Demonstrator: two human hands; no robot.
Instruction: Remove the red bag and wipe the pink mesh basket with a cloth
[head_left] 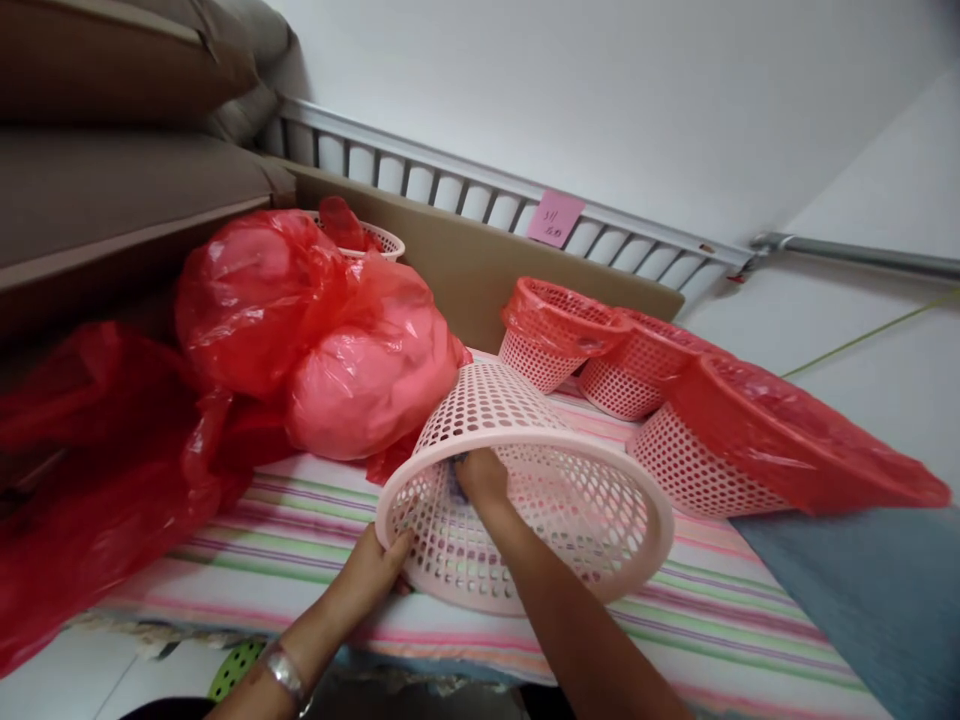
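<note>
A pale pink perforated plastic basket (525, 438) lies on its side, its wide mouth facing me. My left hand (386, 562) grips the rim at the lower left, thumb on the inside. My right hand (482, 478) reaches through the mouth and is closed against the inner wall. A bit of dark blue material (455, 482), which looks like bunched cloth, shows beside its fingers; most of it is hidden.
Striped cloth (315, 530) covers the bed. Stuffed red plastic bags (367, 370) stand left, beside a loose red bag (112, 520). Along the right are several bag-lined baskets (697, 460). A railing (450, 190) with a pink note (555, 218) runs behind.
</note>
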